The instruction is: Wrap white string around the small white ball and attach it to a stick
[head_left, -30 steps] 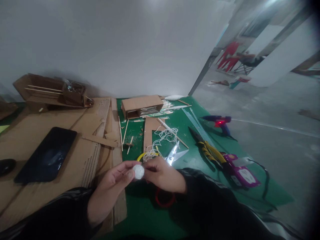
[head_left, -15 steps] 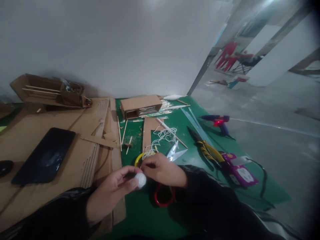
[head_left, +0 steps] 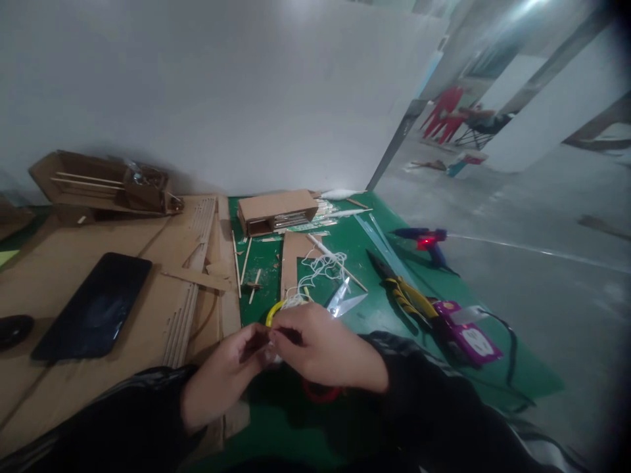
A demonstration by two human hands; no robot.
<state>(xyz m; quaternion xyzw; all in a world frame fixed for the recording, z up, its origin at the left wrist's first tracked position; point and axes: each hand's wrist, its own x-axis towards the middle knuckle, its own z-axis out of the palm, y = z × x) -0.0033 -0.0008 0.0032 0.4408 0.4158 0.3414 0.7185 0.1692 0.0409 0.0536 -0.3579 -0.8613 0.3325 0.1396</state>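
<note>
My left hand (head_left: 231, 368) is closed round a small white ball (head_left: 277, 359), of which only a sliver shows between the hands. Whether it is wound string I cannot tell. Pressed against it from the right, my right hand (head_left: 323, 341) has thumb and fingers pinched together; what is between them is too small to make out. Loose white string (head_left: 323, 266) lies tangled just beyond the hands. Beside it rest open scissors (head_left: 345, 302), their red handle partly under my right hand. A yellow ring (head_left: 273, 312) shows behind my fingers.
Long-nose pliers (head_left: 401, 292), a purple box (head_left: 468, 335) with a cable and a lit glue gun (head_left: 428, 242) lie to the right. Cardboard boxes (head_left: 279, 205) stand at the back. On the left are a dark tablet (head_left: 93, 305) and cardboard sheets (head_left: 162, 249).
My right hand has moved left and down over the white ball, covering most of it. My left hand has shifted slightly right. The view has turned a little.
</note>
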